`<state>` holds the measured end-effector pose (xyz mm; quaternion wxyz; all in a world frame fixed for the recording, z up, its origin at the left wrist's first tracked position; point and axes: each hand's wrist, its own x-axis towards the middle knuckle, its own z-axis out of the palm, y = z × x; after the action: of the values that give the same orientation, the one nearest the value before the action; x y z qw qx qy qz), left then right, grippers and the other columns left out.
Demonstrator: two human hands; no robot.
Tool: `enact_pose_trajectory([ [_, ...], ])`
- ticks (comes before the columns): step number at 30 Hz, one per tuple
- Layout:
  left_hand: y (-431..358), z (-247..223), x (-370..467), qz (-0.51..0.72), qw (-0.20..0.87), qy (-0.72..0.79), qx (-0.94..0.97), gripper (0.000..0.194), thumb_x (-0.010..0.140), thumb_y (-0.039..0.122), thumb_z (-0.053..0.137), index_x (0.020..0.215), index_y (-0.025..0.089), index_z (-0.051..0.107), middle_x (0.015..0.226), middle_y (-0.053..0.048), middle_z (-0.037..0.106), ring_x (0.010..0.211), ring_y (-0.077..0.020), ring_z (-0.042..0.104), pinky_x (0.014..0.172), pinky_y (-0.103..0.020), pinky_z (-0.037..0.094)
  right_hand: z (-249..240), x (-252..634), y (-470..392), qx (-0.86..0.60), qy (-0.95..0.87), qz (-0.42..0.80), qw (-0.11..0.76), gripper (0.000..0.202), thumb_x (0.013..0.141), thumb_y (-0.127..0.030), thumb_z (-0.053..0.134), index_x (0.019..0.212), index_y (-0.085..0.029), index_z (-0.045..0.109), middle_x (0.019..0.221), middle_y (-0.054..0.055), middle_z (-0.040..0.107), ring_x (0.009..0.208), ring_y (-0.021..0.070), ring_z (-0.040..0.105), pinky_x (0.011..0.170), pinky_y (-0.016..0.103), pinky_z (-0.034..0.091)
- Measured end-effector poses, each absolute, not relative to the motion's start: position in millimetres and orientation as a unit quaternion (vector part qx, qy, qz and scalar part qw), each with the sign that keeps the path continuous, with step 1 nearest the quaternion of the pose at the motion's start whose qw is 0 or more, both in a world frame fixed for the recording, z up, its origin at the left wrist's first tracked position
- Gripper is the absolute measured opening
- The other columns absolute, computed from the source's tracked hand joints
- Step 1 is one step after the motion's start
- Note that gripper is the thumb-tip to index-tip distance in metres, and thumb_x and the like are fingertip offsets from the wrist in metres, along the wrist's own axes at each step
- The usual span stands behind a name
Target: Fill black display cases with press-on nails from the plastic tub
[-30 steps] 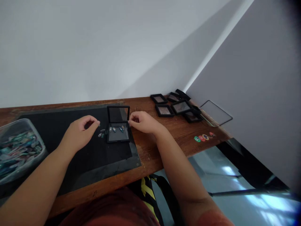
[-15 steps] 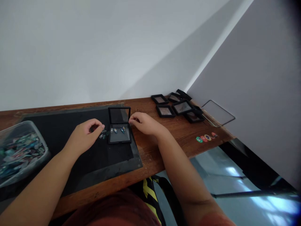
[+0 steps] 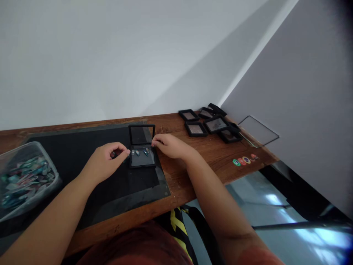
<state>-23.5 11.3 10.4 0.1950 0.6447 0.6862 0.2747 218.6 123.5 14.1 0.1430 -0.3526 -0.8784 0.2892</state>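
Note:
A small black case (image 3: pixel 142 163) stands with its framed lid (image 3: pixel 142 135) raised on the dark mat (image 3: pixel 124 187). In its grey bed lie several small glossy pieces shaped like press-on nails (image 3: pixel 146 152). My left hand (image 3: pixel 111 160) is closed in a pinch at the case's left edge; what its fingertips hold, if anything, is too small to make out. At the right side, near the hinge, the fingers of my right hand (image 3: pixel 168 145) are pinched against the case.
On the left stands a clear plastic tub (image 3: pixel 41 147) full of similar colourful pieces. Several black frame-like cases (image 3: pixel 216 124) lie at the back right of the wooden table (image 3: pixel 179 180). Round stickers (image 3: pixel 242 161) and a thin wire frame (image 3: pixel 259 132) are near the right edge.
My left hand has moved right, to the left edge of the case, and now covers the loose pieces that lay beside it. My right hand stays at the case's right side.

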Motion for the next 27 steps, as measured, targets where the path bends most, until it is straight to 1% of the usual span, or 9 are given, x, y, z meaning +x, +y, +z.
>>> enact_pose_trajectory([
  [4, 13, 7, -22, 0.260, 0.217, 0.668, 0.663, 0.037, 0.086, 0.059, 0.058, 0.083, 0.025, 0.074, 0.082, -0.001, 0.073, 0.070, -0.0184, 0.057, 0.068, -0.031, 0.042, 13, 216, 122, -0.350, -0.882, 0.292, 0.120, 0.023, 0.102, -0.014, 0.053, 0.088, -0.014, 0.072, 0.091, 0.006, 0.072, 0.084, 0.0144, 0.061, 0.076, 0.024, 0.040],
  [8, 13, 2, -22, 0.249, 0.228, 0.654, 0.677, 0.037, 0.085, 0.058, 0.059, 0.085, 0.026, 0.076, 0.090, -0.003, 0.075, 0.078, -0.0215, 0.061, 0.072, -0.034, 0.044, 13, 212, 118, -0.348, -0.885, 0.287, 0.115, 0.024, 0.102, -0.017, 0.055, 0.085, -0.014, 0.072, 0.083, 0.004, 0.070, 0.075, 0.0126, 0.057, 0.071, 0.024, 0.036],
  [13, 14, -1, -21, 0.240, 0.230, 0.637, 0.695, 0.035, 0.086, 0.057, 0.061, 0.083, 0.027, 0.077, 0.093, -0.004, 0.076, 0.088, -0.0244, 0.064, 0.080, -0.037, 0.046, 10, 208, 116, -0.352, -0.884, 0.279, 0.133, 0.016, 0.101, -0.019, 0.059, 0.093, -0.015, 0.072, 0.086, 0.003, 0.070, 0.076, 0.0118, 0.057, 0.068, 0.024, 0.034],
  [18, 15, -1, -21, 0.231, 0.237, 0.633, 0.700, 0.036, 0.088, 0.058, 0.061, 0.083, 0.027, 0.078, 0.095, -0.004, 0.077, 0.089, -0.0245, 0.065, 0.081, -0.038, 0.047, 10, 209, 117, -0.356, -0.876, 0.294, 0.139, 0.010, 0.099, -0.021, 0.063, 0.098, -0.015, 0.071, 0.085, 0.002, 0.069, 0.075, 0.0117, 0.058, 0.067, 0.023, 0.035],
  [22, 16, -2, -21, 0.231, 0.236, 0.631, 0.702, 0.036, 0.088, 0.059, 0.061, 0.083, 0.027, 0.078, 0.099, -0.005, 0.078, 0.094, -0.0260, 0.065, 0.086, -0.039, 0.047, 10, 212, 117, -0.357, -0.872, 0.305, 0.139, 0.012, 0.099, -0.025, 0.063, 0.105, -0.016, 0.070, 0.087, 0.002, 0.069, 0.075, 0.0120, 0.058, 0.067, 0.024, 0.037],
  [27, 16, -5, -22, 0.232, 0.232, 0.637, 0.697, 0.035, 0.087, 0.058, 0.061, 0.088, 0.028, 0.079, 0.098, -0.005, 0.077, 0.096, -0.0270, 0.064, 0.086, -0.039, 0.046, 12, 216, 119, -0.361, -0.870, 0.308, 0.135, 0.017, 0.097, -0.024, 0.068, 0.110, -0.015, 0.069, 0.083, 0.001, 0.066, 0.073, 0.0113, 0.056, 0.066, 0.024, 0.036],
])
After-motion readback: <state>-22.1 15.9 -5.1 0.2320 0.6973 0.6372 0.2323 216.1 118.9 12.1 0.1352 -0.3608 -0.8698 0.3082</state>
